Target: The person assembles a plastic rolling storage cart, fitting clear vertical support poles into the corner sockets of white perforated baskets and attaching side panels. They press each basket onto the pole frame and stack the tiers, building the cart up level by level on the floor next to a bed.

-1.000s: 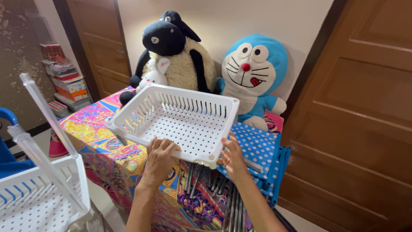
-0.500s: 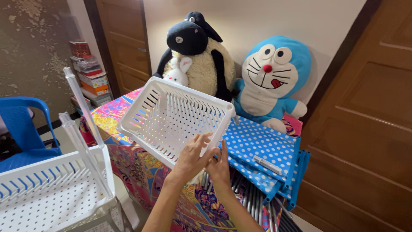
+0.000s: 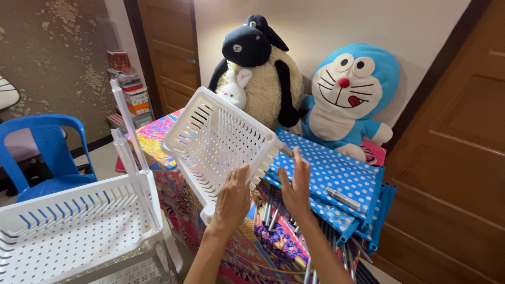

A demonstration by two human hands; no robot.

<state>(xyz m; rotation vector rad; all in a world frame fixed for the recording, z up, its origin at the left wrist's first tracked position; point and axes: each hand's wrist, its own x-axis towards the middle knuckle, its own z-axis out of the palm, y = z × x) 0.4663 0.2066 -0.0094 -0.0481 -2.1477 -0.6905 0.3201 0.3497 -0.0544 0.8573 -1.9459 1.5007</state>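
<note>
Your left hand (image 3: 231, 197) grips the near rim of a tilted white perforated basket (image 3: 218, 144); your right hand (image 3: 297, 184) is open just beside it. Behind: blue polka-dot panels (image 3: 336, 176), sheep plush (image 3: 260, 73), blue cat plush (image 3: 350, 97). Lower left: white rack (image 3: 73, 231), blue chair (image 3: 44, 158).

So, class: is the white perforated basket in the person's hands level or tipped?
Tipped. The white basket stands steeply on edge, its open side facing left, left hand on its lower rim.

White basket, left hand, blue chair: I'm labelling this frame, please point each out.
white basket (image 3: 215, 142), head view, perforated bottom panel.
left hand (image 3: 234, 200), head view, back of hand.
blue chair (image 3: 44, 152), head view, backrest.
</note>
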